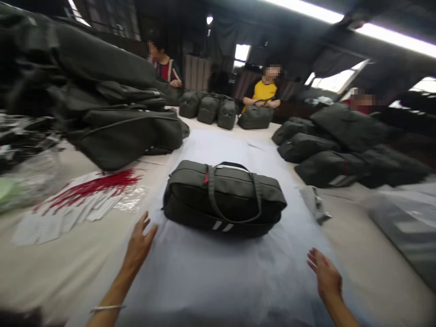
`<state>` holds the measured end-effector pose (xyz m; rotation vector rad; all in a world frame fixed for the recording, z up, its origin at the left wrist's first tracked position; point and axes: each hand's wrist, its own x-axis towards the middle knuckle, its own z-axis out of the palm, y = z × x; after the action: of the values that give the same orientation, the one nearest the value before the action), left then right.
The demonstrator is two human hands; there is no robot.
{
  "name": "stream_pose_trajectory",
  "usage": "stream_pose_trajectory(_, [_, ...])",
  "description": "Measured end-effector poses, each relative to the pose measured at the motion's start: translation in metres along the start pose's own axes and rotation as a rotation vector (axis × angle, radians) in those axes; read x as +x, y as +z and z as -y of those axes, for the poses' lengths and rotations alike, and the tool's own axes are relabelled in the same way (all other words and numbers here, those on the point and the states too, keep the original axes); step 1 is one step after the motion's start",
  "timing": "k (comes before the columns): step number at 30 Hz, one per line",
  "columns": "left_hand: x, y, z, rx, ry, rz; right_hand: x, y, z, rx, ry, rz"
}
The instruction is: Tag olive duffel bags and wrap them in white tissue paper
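A dark green duffel bag (190, 200) with two loop handles, a red zip tag and two short white stripes rests on a pale plastic sheet (211, 272) in the middle of the table. My left hand (140, 240) hovers just left of the bag's near corner, fingers spread, holding nothing. Farther off on the right, my right hand (325, 272) is held above the sheet, apart from the bag, with its fingers stretched out and nothing in them.
White tags with red cords (91, 195) lie fanned out at left, below a tall bag pile (132, 134). More bags (327, 168) are heaped at right, near a clear plastic wrap (405, 218). Across the table, a person in yellow (264, 91) handles a bag; two other people are behind it.
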<state>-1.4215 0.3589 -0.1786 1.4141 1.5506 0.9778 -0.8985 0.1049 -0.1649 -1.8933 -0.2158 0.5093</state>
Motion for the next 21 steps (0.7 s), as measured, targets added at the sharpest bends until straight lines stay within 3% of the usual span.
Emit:
stream_pose_trajectory(3, [0.027,0.01,0.0,0.122,0.051,0.062,-0.019,-0.028,-0.008,-0.088,-0.077,-0.12])
stream_pose_trajectory(6, [0.04,0.016,-0.001,0.167,0.038,0.121,-0.039,-0.019,-0.01,-0.118,-0.154,-0.057])
stream_pose_trajectory(10, [0.047,0.018,-0.018,0.072,-0.068,0.217,-0.048,0.003,-0.001,-0.054,-0.174,0.048])
stream_pose_trajectory(14, [0.04,0.02,-0.051,-0.101,-0.203,0.247,-0.023,0.037,0.024,0.086,-0.081,0.232])
stream_pose_trajectory(18, [0.033,0.029,-0.061,-0.183,-0.167,0.262,-0.001,0.078,0.05,0.183,0.075,0.492])
stream_pose_trajectory(21, [0.035,0.033,-0.053,-0.249,-0.132,0.242,0.001,0.097,0.061,0.201,0.124,0.588])
